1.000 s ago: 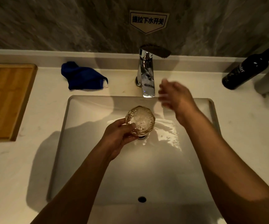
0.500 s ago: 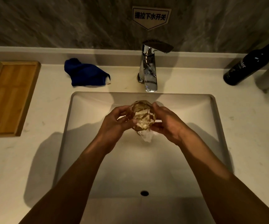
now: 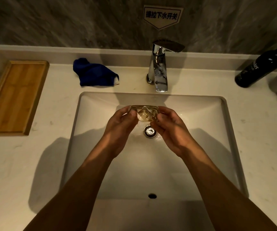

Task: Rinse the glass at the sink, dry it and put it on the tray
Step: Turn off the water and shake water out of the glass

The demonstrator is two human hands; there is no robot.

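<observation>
Dim marble vanity: bamboo tray (image 3: 12, 97) far left, blue cloth (image 3: 95, 75) beside chrome faucet (image 3: 159, 69). Over sink basin (image 3: 224, 130), left hand (image 3: 121, 125) and right hand (image 3: 171, 127) both grip faceted glass (image 3: 145, 113) by its sides. Wet, slippery, breakable; firm wall grip looks safest.

One glass (image 3: 144, 113); two hands, left (image 3: 121, 127) and right (image 3: 171, 129); one wooden tray (image 3: 14, 97); one blue cloth (image 3: 95, 73); one tap (image 3: 159, 67); one dark bottle (image 3: 259, 67); one sink (image 3: 209, 114); one wall sign (image 3: 162, 15).
</observation>
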